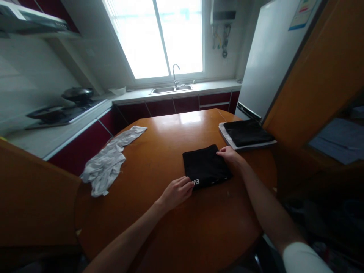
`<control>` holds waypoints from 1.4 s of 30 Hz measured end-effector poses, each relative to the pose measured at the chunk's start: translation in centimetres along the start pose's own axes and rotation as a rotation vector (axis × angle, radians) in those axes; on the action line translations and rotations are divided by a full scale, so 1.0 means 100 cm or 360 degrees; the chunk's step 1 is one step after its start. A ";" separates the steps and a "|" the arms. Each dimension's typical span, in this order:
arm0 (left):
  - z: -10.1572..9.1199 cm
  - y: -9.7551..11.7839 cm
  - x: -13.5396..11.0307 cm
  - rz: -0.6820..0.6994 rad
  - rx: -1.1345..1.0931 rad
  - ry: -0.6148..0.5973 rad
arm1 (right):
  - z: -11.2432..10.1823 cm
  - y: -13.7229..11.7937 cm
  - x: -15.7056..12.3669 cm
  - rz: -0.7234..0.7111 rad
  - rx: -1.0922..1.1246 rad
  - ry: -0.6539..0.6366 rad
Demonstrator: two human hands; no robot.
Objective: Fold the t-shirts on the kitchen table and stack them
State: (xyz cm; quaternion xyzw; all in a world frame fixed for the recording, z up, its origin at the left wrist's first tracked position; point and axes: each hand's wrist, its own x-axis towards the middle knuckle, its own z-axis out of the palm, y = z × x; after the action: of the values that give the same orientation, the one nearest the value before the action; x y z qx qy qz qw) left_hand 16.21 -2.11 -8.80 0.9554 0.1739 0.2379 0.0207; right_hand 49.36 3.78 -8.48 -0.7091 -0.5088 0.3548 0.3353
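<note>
On the table (pixel 159 151), head view: black cloth (pixel 206 167) lies folded into a rough square, right of the middle, near side. White letters (pixel 196 181) show at its near left corner, partly covered by fingers; more small white marks run along the near edge.

Left hand (pixel 178 189): at that near left corner, fingers bent and closed on the cloth's edge, back of hand up. Right hand (pixel 231 155): at the far right part of the cloth, thumb and forefinger pinching the edge; the other fingers are hard to make out. White sleeve (pixel 304 258) on the right arm, bottom right of view.

White garment (pixel 106 159): crumpled, along the table's left edge, well apart from both hands. Stack (pixel 247 132): far right of the table, dark folded piece on top of white, just beyond the right hand, apart from the black cloth.

Behind the table: counter (pixel 210 87) under a bright window (pixel 184 41), with sink (pixel 174 89) and faucet (pixel 174 74). Heater (pixel 223 9) on the wall right of the window, pipes below it. Fridge (pixel 270 60) stands at right, label (pixel 302 15) near its top. Left side: stove (pixel 78 112) carrying two dark pans (pixel 77 93), hood (pixel 31 22) above. Lower right is too dark to read.
</note>
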 end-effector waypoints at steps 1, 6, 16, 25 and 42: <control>-0.002 -0.001 0.000 0.0027 0.0008 -0.0042 | 0.002 0.001 0.001 -0.0021 -0.0052 0.0017; -0.013 0.003 0.003 0.0078 -0.0051 -0.0221 | 0.006 0.003 0.004 -0.0047 -0.0249 0.0113; 0.010 -0.021 0.079 -0.0625 -0.0122 0.0205 | 0.060 -0.036 -0.033 -0.0834 -0.0867 0.0440; 0.065 -0.042 0.095 -0.0890 0.0180 -0.0318 | 0.087 -0.023 -0.032 -0.0628 -0.1188 0.0269; 0.040 -0.023 0.094 -0.0651 0.0126 -0.0192 | 0.057 -0.011 -0.020 -0.0315 -0.1146 0.0092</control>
State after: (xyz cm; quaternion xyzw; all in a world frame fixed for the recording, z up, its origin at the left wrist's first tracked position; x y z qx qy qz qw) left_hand 25.09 3.46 -8.42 0.9127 0.3718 0.1641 0.0413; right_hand 43.55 2.77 -10.16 -0.7388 -0.6573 0.0988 0.1113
